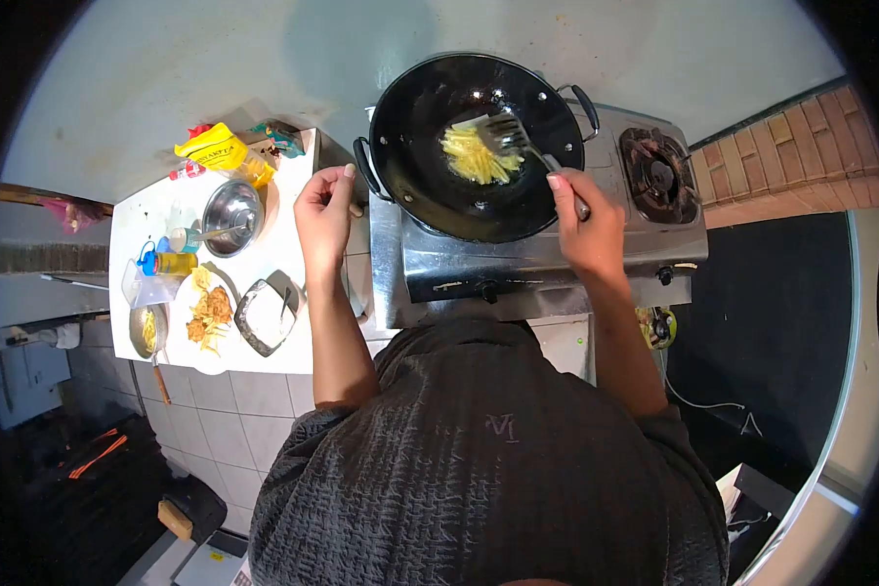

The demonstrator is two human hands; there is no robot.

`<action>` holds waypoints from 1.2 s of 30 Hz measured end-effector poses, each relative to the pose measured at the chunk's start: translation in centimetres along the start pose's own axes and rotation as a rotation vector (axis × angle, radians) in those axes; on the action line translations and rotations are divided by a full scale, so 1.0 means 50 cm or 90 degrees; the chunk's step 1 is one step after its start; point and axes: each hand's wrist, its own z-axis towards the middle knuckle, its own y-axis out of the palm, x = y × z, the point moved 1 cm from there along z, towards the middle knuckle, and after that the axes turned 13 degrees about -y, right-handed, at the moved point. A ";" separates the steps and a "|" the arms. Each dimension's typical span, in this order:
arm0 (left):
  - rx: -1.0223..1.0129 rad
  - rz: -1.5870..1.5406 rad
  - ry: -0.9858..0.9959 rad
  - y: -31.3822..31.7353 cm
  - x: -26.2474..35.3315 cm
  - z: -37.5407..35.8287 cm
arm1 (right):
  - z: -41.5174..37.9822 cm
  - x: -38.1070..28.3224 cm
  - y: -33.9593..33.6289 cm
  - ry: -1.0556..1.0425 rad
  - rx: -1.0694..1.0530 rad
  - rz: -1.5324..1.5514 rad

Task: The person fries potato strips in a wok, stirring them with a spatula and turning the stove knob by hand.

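A black two-handled wok (425, 190) sits on the stove, with pale yellow potato strips (474, 154) heaped in shiny oil at its middle. My right hand (591, 225) grips the handle of a slotted metal spatula (506, 134), whose head lies at the upper right of the strips. Beside the wok's left handle (363, 168) is my left hand (324, 210), its fingers curled and its thumb close to the index finger. Nothing shows in that hand, and it appears apart from the handle.
A second burner (660, 174) is right of the wok on the steel stove (547, 259). On the white table (298, 195) at left stand a steel bowl (232, 217), a plate of fried food (208, 317), a square dish (266, 317), a yellow packet (212, 148) and a small pan (148, 330).
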 end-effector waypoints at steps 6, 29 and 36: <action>0.005 0.011 -0.015 -0.004 0.001 -0.001 | -0.002 -0.015 0.024 0.003 -0.011 0.066; 0.013 0.036 -0.001 -0.007 -0.005 -0.001 | 0.011 -0.002 0.044 -0.048 -0.029 0.079; 0.006 0.044 0.001 -0.004 -0.001 -0.006 | 0.018 -0.018 0.057 -0.069 0.000 0.095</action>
